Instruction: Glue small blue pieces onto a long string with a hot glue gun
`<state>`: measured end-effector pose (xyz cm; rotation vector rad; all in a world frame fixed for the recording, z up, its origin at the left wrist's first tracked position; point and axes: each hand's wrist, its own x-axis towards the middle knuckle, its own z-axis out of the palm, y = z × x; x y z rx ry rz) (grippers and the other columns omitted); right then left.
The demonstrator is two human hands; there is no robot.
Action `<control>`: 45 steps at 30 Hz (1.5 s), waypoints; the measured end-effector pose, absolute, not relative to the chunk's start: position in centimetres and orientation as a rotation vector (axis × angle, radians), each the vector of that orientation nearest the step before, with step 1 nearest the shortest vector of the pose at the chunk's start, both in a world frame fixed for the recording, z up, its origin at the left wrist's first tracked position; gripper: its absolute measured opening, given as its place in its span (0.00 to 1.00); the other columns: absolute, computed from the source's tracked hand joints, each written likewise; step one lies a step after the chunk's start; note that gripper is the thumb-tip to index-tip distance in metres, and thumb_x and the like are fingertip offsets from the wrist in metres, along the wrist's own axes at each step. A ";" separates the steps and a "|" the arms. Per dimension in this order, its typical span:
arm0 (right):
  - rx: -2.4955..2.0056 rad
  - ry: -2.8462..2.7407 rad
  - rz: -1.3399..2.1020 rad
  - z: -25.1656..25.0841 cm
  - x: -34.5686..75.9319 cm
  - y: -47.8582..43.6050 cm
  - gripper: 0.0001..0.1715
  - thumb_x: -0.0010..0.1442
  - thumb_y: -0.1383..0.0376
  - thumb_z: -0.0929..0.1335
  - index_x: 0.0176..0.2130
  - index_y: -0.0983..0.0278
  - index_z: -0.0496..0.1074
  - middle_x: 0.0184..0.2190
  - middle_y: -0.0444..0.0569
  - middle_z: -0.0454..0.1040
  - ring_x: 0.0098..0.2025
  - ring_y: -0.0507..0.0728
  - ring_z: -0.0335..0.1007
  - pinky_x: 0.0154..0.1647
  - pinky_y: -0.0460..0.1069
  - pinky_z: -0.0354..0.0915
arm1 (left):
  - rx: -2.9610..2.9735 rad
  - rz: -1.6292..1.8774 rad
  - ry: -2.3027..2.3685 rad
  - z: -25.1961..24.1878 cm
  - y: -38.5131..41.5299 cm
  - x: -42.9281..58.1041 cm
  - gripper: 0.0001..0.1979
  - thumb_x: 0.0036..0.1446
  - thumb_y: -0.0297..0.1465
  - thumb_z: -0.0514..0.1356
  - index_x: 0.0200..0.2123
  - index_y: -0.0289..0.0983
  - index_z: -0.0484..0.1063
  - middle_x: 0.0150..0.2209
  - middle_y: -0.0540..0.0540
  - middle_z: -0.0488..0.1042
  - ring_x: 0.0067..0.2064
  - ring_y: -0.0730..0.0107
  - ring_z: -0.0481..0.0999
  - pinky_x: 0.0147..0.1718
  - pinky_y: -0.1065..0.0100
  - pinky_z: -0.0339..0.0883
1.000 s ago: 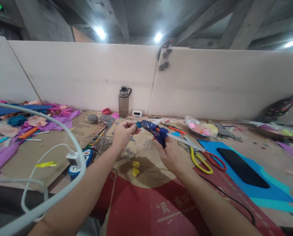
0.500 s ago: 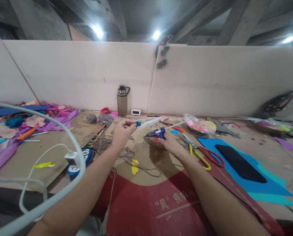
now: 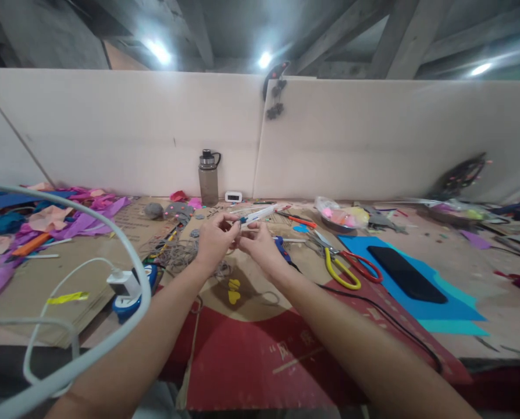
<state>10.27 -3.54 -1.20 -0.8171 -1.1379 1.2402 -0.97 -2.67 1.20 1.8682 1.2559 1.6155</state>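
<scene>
My left hand (image 3: 216, 240) pinches a small dark blue-teal piece (image 3: 243, 220) between thumb and fingertips, above the cardboard. Right beside it, my right hand (image 3: 260, 243) has its fingers drawn together close to the same piece; what they grip is too small to make out. A blue glue gun (image 3: 281, 248) lies on the cardboard just right of my right hand, partly hidden by it. White sticks (image 3: 262, 214) lie behind the fingers. Grey twine (image 3: 173, 256) is tangled left of my left hand, and yellow cut pieces (image 3: 234, 292) lie below the hands.
Yellow- and red-handled scissors (image 3: 342, 267) and a black phone (image 3: 406, 273) on blue sheets (image 3: 364, 244) are at the right. A bottle (image 3: 208, 180) stands at the back. A white cable (image 3: 133, 262) loops across the left, near a power strip (image 3: 127, 308) and coloured scraps (image 3: 46, 218).
My right hand has let go of the glue gun, which now lies on the cardboard, and has moved left to meet my left hand at the small piece. The view has shifted slightly right.
</scene>
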 end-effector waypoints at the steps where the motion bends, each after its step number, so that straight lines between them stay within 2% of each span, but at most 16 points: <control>1: -0.827 -1.118 1.246 -1.2 10.1 -3.4 0.26 0.47 0.63 0.70 0.39 0.57 0.51 0.27 0.37 0.68 0.27 0.51 0.68 0.33 0.50 0.66 | 1.841 1.616 1.251 1.3 -2.7 -1.0 0.08 0.50 0.32 0.60 0.33 0.35 0.75 0.22 0.51 0.72 0.22 0.76 0.69 0.23 0.74 0.61; 3: -0.879 -1.157 1.109 -0.9 10.4 -3.4 0.21 0.50 0.61 0.68 0.39 0.58 0.53 0.26 0.36 0.64 0.25 0.51 0.65 0.29 0.48 0.64 | 1.751 1.615 1.203 1.4 -2.6 -1.0 0.08 0.50 0.33 0.61 0.32 0.35 0.74 0.22 0.50 0.73 0.23 0.75 0.71 0.22 0.74 0.63; 6: -0.960 -1.341 0.717 -0.2 11.3 -3.6 0.11 0.54 0.63 0.66 0.37 0.60 0.60 0.28 0.41 0.65 0.30 0.51 0.64 0.33 0.48 0.62 | 1.546 1.557 1.075 1.4 -2.2 -1.0 0.10 0.49 0.35 0.63 0.31 0.33 0.72 0.24 0.48 0.74 0.25 0.71 0.76 0.23 0.72 0.68; 9: -1.025 -1.470 0.487 0.4 12.1 -3.9 0.06 0.56 0.63 0.65 0.35 0.62 0.67 0.30 0.44 0.68 0.32 0.53 0.63 0.36 0.49 0.61 | 1.385 1.501 0.959 1.2 -1.6 -0.9 0.13 0.46 0.34 0.66 0.32 0.31 0.72 0.26 0.46 0.76 0.28 0.69 0.78 0.31 0.67 0.74; 16: -1.069 -1.492 0.402 0.2 13.0 -3.5 0.10 0.59 0.59 0.63 0.36 0.62 0.70 0.32 0.47 0.72 0.35 0.55 0.65 0.38 0.50 0.60 | 1.261 1.384 0.808 0.9 -1.3 -0.7 0.15 0.45 0.33 0.68 0.35 0.31 0.74 0.31 0.43 0.79 0.31 0.69 0.79 0.40 0.62 0.75; 26: -1.144 -1.521 0.314 0.6 13.5 -3.8 0.17 0.63 0.55 0.59 0.31 0.63 0.67 0.29 0.47 0.71 0.33 0.54 0.65 0.36 0.49 0.58 | 1.217 1.302 0.748 0.9 -1.5 -0.6 0.15 0.44 0.33 0.68 0.36 0.31 0.76 0.32 0.42 0.79 0.32 0.68 0.79 0.42 0.62 0.74; 34: -1.166 -1.556 0.231 0.7 13.8 -3.8 0.18 0.63 0.55 0.59 0.29 0.62 0.67 0.26 0.44 0.69 0.30 0.53 0.62 0.34 0.48 0.55 | 1.196 1.268 0.749 1.1 -1.5 -0.7 0.14 0.43 0.33 0.69 0.35 0.32 0.77 0.31 0.43 0.79 0.31 0.71 0.78 0.40 0.65 0.74; 39: -1.159 -1.606 0.188 0.9 14.0 -4.1 0.19 0.64 0.55 0.59 0.28 0.62 0.68 0.26 0.45 0.69 0.31 0.53 0.62 0.33 0.48 0.55 | 1.187 1.279 0.778 1.4 -1.8 -0.6 0.13 0.42 0.32 0.69 0.33 0.33 0.78 0.31 0.44 0.79 0.30 0.72 0.78 0.42 0.63 0.73; 42: -1.156 -1.610 0.192 0.7 14.0 -4.2 0.18 0.63 0.54 0.61 0.29 0.62 0.69 0.28 0.46 0.71 0.32 0.54 0.64 0.34 0.48 0.57 | 1.167 1.287 0.782 1.5 -1.8 -0.5 0.12 0.42 0.30 0.69 0.33 0.33 0.78 0.31 0.45 0.79 0.30 0.73 0.77 0.43 0.63 0.73; 45: -1.141 -1.595 0.201 0.5 14.0 -4.3 0.13 0.60 0.55 0.64 0.35 0.62 0.69 0.32 0.47 0.73 0.34 0.55 0.66 0.35 0.49 0.59 | 1.168 1.303 0.788 1.4 -1.8 -0.5 0.11 0.41 0.29 0.69 0.32 0.33 0.78 0.30 0.46 0.78 0.30 0.73 0.77 0.43 0.62 0.73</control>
